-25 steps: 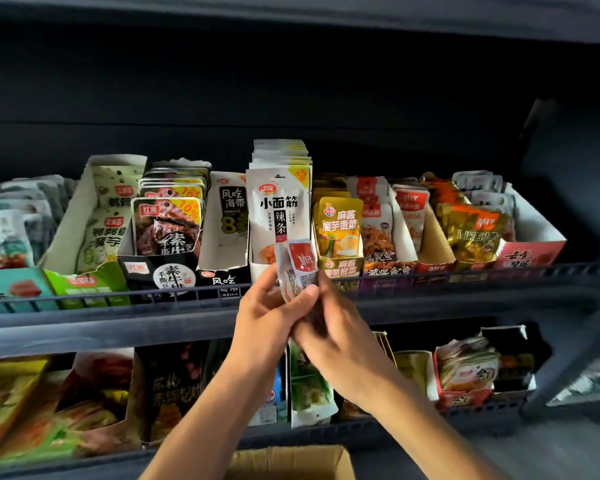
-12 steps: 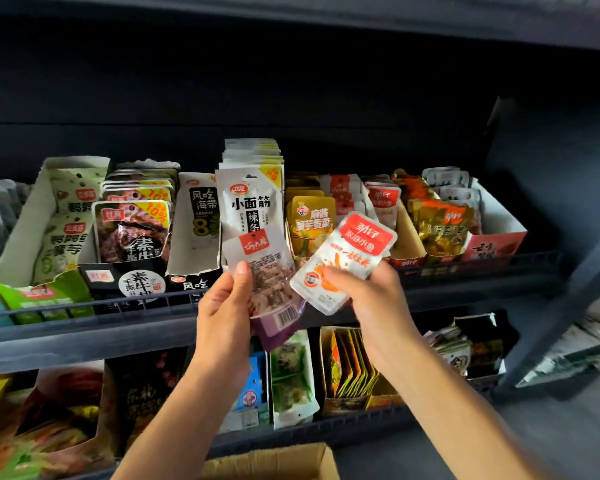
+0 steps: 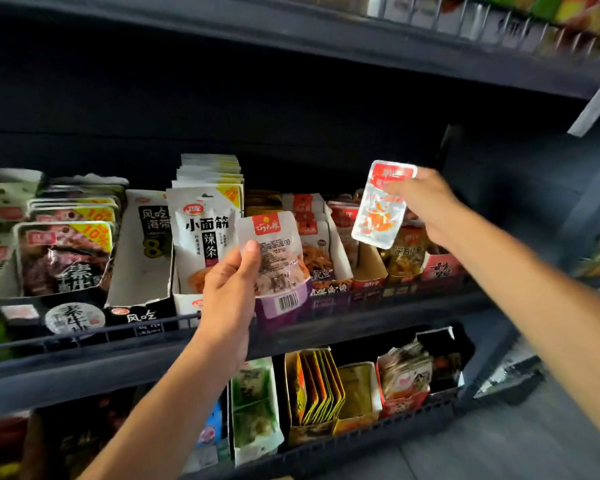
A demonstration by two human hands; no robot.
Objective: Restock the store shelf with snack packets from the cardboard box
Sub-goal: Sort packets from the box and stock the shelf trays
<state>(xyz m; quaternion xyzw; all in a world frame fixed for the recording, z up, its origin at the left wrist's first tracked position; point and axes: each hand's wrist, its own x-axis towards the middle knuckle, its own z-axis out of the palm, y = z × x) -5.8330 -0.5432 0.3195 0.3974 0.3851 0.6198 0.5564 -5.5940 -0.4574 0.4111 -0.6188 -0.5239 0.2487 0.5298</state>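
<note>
Two hands, left hand (image 3: 226, 289) gripping purple packet (image 3: 278, 265), right hand (image 3: 426, 206) gripping red packet (image 3: 381, 206) (above shelf boxes (image 3: 369, 268)).

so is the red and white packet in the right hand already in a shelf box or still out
Still out. The right hand holds the red and white packet in the air, tilted, above the open display boxes on the shelf, touching none of them.

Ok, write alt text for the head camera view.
A person's left hand holds a purple-bottomed snack packet and the right hand lifts a red-topped clear packet before a dark store shelf lined with display boxes of snack packets. A lower shelf holds more packets.
</note>
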